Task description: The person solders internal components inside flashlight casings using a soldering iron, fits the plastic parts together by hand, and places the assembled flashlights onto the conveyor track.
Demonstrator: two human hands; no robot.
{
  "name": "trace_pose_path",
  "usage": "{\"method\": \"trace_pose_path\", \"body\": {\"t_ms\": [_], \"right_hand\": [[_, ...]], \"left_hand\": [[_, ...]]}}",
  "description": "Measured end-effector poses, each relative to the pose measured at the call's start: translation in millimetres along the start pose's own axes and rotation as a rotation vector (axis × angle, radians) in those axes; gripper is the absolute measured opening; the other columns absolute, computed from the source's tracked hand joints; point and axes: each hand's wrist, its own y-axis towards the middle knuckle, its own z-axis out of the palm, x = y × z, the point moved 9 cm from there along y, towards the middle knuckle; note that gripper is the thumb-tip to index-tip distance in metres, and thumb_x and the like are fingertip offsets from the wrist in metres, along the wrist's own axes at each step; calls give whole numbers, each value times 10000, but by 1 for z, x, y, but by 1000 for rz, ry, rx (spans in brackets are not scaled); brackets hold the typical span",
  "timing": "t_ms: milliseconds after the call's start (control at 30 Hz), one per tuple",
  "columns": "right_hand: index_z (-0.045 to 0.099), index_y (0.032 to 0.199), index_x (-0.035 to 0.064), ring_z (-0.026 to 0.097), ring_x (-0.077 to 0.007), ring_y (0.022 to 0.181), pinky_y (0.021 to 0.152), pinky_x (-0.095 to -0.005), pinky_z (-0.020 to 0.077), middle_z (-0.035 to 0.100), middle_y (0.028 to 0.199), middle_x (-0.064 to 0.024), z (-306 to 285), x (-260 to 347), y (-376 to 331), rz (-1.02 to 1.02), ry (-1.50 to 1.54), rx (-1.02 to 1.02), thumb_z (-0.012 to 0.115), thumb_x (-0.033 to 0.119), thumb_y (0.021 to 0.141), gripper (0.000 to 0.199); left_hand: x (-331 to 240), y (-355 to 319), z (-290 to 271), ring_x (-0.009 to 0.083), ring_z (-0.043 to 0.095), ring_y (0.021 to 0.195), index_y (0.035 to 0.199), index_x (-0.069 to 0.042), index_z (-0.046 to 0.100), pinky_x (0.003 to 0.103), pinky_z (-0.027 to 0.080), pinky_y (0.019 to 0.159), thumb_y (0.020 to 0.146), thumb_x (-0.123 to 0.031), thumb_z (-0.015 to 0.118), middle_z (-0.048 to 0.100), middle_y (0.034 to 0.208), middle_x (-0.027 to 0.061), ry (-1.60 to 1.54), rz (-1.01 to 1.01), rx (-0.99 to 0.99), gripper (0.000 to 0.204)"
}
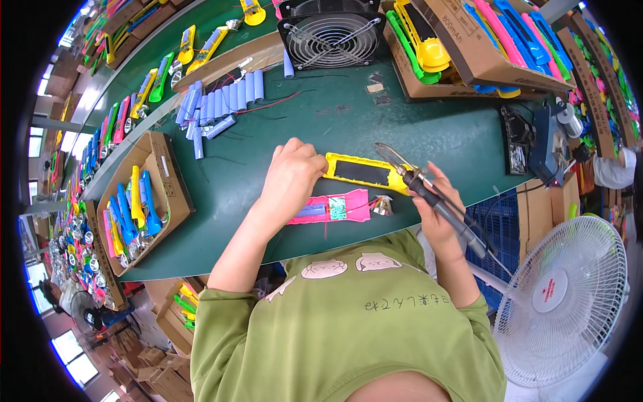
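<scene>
My left hand (295, 171) pinches the left end of a yellow flashlight shell (338, 167) with a dark panel along its middle. In my right hand (439, 204) is a soldering iron (463, 231), its thin metal tip parts pointing up and left over the shell's right end. The fingers of that hand are close to the same end; whether they touch it I cannot tell. Just below, on the table, lies a pink flashlight shell (360, 205) with a blue battery (310, 211), a green circuit board (337, 208) and wires inside. A shiny reflector (382, 206) sits at its right end.
Several blue batteries (224, 100) with wires lie beyond my left hand on the green table (268, 137). A black fan (331, 37) stands at the back. Cardboard boxes (462, 40) of coloured shells flank it. A blue soldering station (550, 144) and white fan (559, 298) are at right.
</scene>
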Motion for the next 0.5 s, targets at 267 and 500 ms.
{"method": "trace_pose_path", "body": {"t_ms": [267,500], "right_hand": [[495,951,-40,620,-174,711,632,-265,528,581,887,-139,9,-46,-20,480,557,-205,585,-34,786,188],[530,908,-43,595,-149,595,501,-243,478,590,750,-105,33,-72,-27,776,680,-180,578,10,814,118]], "left_hand": [[-2,8,16,241,487,777,704,-68,616,343,385,696,682,-75,615,539,715,53,-62,-15,134,23],[-2,13,35,224,485,765,685,-91,629,334,385,673,669,-88,628,527,700,41,106,-5,182,16]]}}
